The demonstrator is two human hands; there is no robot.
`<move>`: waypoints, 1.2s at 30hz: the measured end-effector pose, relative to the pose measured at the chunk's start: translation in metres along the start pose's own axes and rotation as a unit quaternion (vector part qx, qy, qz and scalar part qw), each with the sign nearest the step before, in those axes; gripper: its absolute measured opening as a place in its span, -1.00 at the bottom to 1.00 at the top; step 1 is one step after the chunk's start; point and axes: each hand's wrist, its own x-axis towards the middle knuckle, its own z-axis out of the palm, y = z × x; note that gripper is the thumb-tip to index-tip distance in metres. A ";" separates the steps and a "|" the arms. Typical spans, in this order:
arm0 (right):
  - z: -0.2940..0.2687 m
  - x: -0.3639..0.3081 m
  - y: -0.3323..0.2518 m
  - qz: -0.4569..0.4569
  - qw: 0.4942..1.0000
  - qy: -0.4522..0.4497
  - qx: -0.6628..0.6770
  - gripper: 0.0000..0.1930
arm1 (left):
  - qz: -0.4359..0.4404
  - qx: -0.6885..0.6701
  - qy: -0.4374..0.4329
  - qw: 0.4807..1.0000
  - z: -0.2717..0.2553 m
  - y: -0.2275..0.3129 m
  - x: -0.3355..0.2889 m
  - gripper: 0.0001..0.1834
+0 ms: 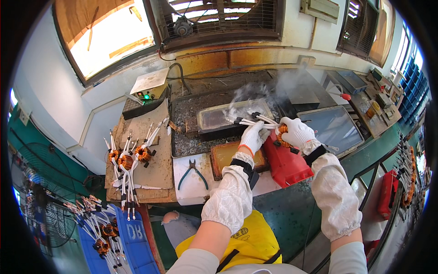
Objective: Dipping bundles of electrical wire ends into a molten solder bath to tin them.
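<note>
My right hand [297, 133], in a white glove, is closed round a copper-wound toroidal coil [283, 135]. My left hand [254, 138], also gloved, grips the coil's white-sleeved leads [269, 120]. Their dark-banded ends point left, over the right part of a rectangular solder pot [219, 118] with a shiny grey surface. Smoke rises there; whether the tips touch the surface I cannot tell. Below my hands are a red plastic scoop-shaped bin [286, 162] and a shallow tray of amber material [228, 157]. Side cutters [192, 174] with dark green handles lie left of that tray.
Several similar coils [126, 160] lie on a cardboard-covered board [159, 171] at left. More fill a blue bin [137, 237] at lower left. A control box [147, 93] with a green light stands behind. A framed glass panel [333, 128] lies right, near a side bench [369, 107].
</note>
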 end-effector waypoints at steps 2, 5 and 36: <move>0.000 0.000 0.001 -0.002 1.000 0.003 0.000 -0.67 | 0.005 -0.002 -0.003 1.000 0.001 0.000 -0.001 -0.89; 0.001 0.000 0.002 -0.005 1.000 0.007 0.001 -0.67 | 0.008 -0.002 -0.011 1.000 0.003 0.000 -0.002 -0.88; 0.006 -0.006 0.008 -0.011 0.999 0.009 0.029 -0.65 | 0.020 0.008 0.016 1.000 0.003 -0.001 -0.006 -0.88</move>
